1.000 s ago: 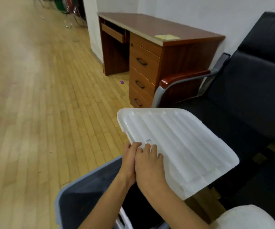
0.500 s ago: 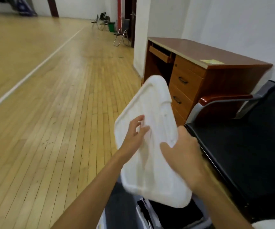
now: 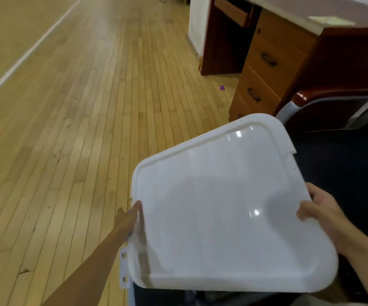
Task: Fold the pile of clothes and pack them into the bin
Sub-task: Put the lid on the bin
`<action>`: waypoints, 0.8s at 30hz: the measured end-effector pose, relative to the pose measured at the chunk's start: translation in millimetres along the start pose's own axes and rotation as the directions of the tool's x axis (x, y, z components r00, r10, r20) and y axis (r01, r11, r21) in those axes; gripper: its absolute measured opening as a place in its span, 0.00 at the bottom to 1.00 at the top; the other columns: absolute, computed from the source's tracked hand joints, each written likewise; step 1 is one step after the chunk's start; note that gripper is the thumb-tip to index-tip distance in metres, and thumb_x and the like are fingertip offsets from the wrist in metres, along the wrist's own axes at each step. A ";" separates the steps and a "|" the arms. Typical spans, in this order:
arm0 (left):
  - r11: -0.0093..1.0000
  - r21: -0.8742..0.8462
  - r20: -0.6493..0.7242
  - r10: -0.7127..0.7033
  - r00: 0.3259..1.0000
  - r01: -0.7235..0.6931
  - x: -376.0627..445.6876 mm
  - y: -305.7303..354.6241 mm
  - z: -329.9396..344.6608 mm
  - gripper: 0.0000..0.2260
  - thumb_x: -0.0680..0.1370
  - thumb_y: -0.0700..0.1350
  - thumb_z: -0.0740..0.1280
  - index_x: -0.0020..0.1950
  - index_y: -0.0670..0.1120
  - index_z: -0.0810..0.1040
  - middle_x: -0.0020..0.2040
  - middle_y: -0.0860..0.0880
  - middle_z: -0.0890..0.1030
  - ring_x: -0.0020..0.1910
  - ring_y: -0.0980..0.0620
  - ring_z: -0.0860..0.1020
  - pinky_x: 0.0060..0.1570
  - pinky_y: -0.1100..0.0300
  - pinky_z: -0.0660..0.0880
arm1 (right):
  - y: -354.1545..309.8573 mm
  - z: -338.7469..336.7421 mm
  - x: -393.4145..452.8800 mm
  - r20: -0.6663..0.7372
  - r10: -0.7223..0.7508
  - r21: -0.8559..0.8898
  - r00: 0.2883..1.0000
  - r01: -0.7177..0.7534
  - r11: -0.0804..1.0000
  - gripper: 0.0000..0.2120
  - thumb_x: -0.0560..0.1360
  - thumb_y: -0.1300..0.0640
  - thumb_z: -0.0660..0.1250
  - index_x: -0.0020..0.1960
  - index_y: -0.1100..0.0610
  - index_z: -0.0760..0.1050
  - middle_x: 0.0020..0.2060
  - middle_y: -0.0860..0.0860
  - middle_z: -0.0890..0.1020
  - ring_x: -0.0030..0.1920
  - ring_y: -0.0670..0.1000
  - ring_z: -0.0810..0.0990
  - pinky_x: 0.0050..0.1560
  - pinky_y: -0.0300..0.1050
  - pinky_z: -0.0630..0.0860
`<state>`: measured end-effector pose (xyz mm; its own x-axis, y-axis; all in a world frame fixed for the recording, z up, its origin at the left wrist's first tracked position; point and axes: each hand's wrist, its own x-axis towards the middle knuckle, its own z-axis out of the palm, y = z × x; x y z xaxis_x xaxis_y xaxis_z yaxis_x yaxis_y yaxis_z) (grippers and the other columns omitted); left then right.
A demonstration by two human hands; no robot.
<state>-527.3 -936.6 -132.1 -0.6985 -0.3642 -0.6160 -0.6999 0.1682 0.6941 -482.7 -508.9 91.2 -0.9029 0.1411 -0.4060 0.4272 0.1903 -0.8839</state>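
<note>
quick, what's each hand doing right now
Left hand: grips the lid's left edge.
Right hand: grips the lid's right edge, thumb on top.

lid: wide white glossy plastic lid with rounded corners and a raised rim [image 3: 218, 208], smooth face up, tilted slightly, held above the bin and covering most of it
bin: grey-blue plastic bin [image 3: 132, 293], only its near-left edge and a white latch show below the lid; dark contents barely visible
</note>
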 end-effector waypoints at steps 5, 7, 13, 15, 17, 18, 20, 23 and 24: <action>0.997 -0.054 -0.046 0.060 0.997 -0.063 -11.3 -19.6 6.3 0.25 0.80 0.63 0.59 0.50 0.41 0.80 0.46 0.45 0.82 0.49 0.43 0.80 0.47 0.52 0.73 | 37.7 -16.6 44.6 0.099 0.108 0.048 0.989 -0.113 0.992 0.30 0.54 0.69 0.68 0.56 0.54 0.76 0.46 0.61 0.84 0.43 0.63 0.83 0.40 0.58 0.82; 0.994 -0.048 -0.098 0.088 0.991 -0.093 -13.7 -30.2 4.6 0.26 0.80 0.64 0.58 0.53 0.42 0.80 0.45 0.46 0.82 0.45 0.45 0.80 0.45 0.53 0.73 | 59.0 -9.3 68.1 0.066 0.125 0.040 0.990 -0.128 0.991 0.25 0.57 0.64 0.73 0.55 0.56 0.78 0.42 0.56 0.86 0.39 0.57 0.85 0.36 0.50 0.81; 0.997 0.068 -0.211 0.042 0.977 -0.028 -15.8 -69.9 13.1 0.44 0.63 0.79 0.54 0.55 0.41 0.75 0.45 0.42 0.80 0.42 0.43 0.80 0.39 0.52 0.79 | 140.7 19.0 126.8 -0.031 0.149 -0.381 0.988 -0.150 0.912 0.18 0.80 0.46 0.63 0.66 0.54 0.74 0.56 0.53 0.81 0.55 0.54 0.80 0.55 0.46 0.78; 0.994 0.102 -0.256 0.058 0.965 -0.033 -23.3 -68.4 24.4 0.42 0.67 0.75 0.53 0.57 0.38 0.72 0.44 0.42 0.79 0.41 0.43 0.79 0.37 0.55 0.76 | 168.0 21.9 138.6 -0.082 0.154 -0.435 0.985 -0.174 0.883 0.27 0.80 0.44 0.60 0.75 0.56 0.65 0.67 0.57 0.74 0.65 0.58 0.74 0.68 0.55 0.71; 0.986 0.164 -0.261 0.066 0.963 -0.023 -27.1 -70.2 33.2 0.37 0.74 0.70 0.56 0.60 0.36 0.69 0.48 0.41 0.77 0.43 0.41 0.78 0.41 0.51 0.77 | 186.1 21.4 142.1 -0.110 0.182 -0.461 0.977 -0.212 0.862 0.29 0.82 0.46 0.58 0.78 0.58 0.59 0.71 0.57 0.68 0.70 0.60 0.69 0.72 0.54 0.65; 0.984 0.179 -0.257 0.073 0.964 -0.027 -26.8 -71.1 34.7 0.35 0.77 0.68 0.57 0.61 0.35 0.68 0.49 0.40 0.76 0.45 0.40 0.78 0.43 0.49 0.77 | 192.5 21.0 142.2 -0.125 0.200 -0.470 0.972 -0.236 0.850 0.28 0.83 0.47 0.57 0.78 0.59 0.58 0.71 0.58 0.67 0.70 0.60 0.68 0.72 0.54 0.65; 0.977 0.209 -0.253 0.094 0.963 -0.040 -25.5 -72.8 37.6 0.37 0.75 0.68 0.57 0.62 0.34 0.68 0.49 0.40 0.76 0.45 0.39 0.78 0.43 0.48 0.78 | 209.4 16.1 142.0 -0.130 0.241 -0.486 0.962 -0.274 0.830 0.24 0.83 0.51 0.57 0.76 0.60 0.62 0.69 0.61 0.69 0.68 0.62 0.70 0.69 0.56 0.68; 0.964 0.258 -0.266 0.133 0.955 -0.062 -24.4 -75.8 40.2 0.39 0.71 0.68 0.54 0.62 0.34 0.68 0.49 0.40 0.76 0.45 0.40 0.78 0.42 0.49 0.77 | 246.4 2.3 152.2 -0.107 0.253 -0.516 0.961 -0.271 0.813 0.22 0.81 0.52 0.58 0.73 0.56 0.67 0.64 0.60 0.74 0.62 0.61 0.75 0.65 0.60 0.73; 0.958 0.277 -0.270 0.149 0.951 -0.071 -22.9 -78.4 39.7 0.38 0.71 0.68 0.53 0.62 0.34 0.68 0.50 0.40 0.75 0.45 0.40 0.77 0.43 0.49 0.77 | 257.4 -1.7 157.8 -0.107 0.255 -0.515 0.961 -0.273 0.812 0.22 0.80 0.52 0.59 0.73 0.54 0.68 0.62 0.59 0.75 0.61 0.60 0.75 0.64 0.60 0.74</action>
<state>-462.3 -905.1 -187.1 -0.7284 -0.5685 -0.3824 -0.6622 0.4407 0.6060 -515.2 -436.0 -199.9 -0.7534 0.2879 -0.5912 0.6182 0.6164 -0.4877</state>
